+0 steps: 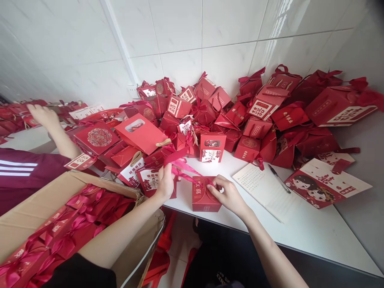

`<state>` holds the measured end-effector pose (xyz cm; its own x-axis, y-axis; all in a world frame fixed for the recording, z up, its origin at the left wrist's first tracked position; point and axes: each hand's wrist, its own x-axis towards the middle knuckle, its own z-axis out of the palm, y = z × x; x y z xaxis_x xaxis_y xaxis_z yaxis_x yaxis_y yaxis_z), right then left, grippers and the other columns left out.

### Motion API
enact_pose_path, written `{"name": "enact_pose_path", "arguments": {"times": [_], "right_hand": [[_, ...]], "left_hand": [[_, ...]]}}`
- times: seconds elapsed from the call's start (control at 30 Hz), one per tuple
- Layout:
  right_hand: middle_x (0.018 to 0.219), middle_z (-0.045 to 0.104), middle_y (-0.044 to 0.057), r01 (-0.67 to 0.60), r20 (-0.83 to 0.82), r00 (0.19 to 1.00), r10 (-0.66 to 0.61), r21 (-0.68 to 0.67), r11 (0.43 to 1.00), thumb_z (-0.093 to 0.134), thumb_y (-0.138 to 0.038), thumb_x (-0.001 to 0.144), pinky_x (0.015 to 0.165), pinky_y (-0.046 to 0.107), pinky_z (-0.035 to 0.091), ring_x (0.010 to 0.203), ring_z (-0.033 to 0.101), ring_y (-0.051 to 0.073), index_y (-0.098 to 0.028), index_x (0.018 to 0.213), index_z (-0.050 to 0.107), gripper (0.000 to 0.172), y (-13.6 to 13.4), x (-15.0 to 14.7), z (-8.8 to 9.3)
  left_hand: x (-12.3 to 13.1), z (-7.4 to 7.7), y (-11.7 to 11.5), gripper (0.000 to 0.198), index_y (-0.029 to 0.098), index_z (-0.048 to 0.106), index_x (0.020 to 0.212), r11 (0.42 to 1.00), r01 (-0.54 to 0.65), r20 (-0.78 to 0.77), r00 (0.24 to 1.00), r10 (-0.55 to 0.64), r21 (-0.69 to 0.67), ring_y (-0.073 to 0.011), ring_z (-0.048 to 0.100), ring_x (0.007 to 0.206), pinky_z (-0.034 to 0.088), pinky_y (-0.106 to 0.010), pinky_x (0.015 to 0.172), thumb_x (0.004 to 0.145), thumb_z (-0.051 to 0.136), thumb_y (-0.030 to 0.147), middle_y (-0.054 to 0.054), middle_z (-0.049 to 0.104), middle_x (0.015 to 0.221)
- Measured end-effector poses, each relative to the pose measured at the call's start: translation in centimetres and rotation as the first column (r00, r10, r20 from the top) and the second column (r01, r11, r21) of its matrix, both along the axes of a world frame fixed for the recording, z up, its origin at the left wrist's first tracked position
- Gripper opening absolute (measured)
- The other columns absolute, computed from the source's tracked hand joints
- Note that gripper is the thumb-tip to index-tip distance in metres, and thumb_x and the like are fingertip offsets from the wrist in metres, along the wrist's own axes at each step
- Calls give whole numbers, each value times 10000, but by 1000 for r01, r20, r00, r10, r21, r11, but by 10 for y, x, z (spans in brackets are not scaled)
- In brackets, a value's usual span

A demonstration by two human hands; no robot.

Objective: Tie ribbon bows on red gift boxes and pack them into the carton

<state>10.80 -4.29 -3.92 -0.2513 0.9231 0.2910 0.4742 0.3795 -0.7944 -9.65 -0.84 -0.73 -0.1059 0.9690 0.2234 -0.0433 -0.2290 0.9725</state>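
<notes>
A small red gift box (207, 205) with gold lettering stands at the table's front edge. Pink-red ribbon (187, 166) runs from its top up to my left hand (166, 182), whose fingers are closed on it, left of the box and a little above it. My right hand (226, 194) rests at the box's right upper edge, thumb and fingers pinched at the ribbon where it meets the lid. Exactly what lies between the right fingertips is partly hidden. Behind the box stands another red box (213, 143) with a cut-out window.
Red gift boxes (204, 112) heap along the tiled wall. A cardboard carton (105, 184) of ribboned boxes is at my left. A notebook (261, 188), a pen (279, 179) and a printed gift bag (324, 184) lie to the right. Another person's arm (64, 140) reaches in at far left.
</notes>
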Motion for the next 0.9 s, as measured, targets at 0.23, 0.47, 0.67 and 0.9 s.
{"name": "enact_pose_path", "arguments": {"times": [0.23,0.47,0.67,0.9], "right_hand": [[756,457,14,14,-20,1000,-12,72,997,534,-353,837,655,303,441,679,486,155,-206,647,459,252,10,-11,20],[623,452,-26,-71,-647,760,-67,-184,980,578,-387,796,554,264,387,568,432,117,-199,698,559,214,17,10,18],[613,451,-40,67,-858,432,-277,-276,959,672,-380,706,432,229,311,447,338,62,-188,645,561,231,10,35,14],[582,485,-34,205,-864,421,-275,-204,957,737,-432,667,435,232,314,449,387,61,-178,701,624,280,1,49,25]], "left_hand": [[3,4,-6,387,208,608,788,996,86,-118,990,-84,19,-167,566,588,468,-286,513,879,307,435,-27,573,609],[4,4,-13,328,195,625,804,987,117,-225,970,-91,108,-181,586,676,488,-313,658,863,337,340,-20,595,625],[1,1,-5,348,180,612,773,981,166,-102,983,-156,103,-123,464,477,369,-248,445,862,314,334,-16,574,601],[0,2,-7,317,168,577,786,980,183,0,983,-184,82,-62,421,421,299,-189,377,859,398,420,-1,567,663]]}}
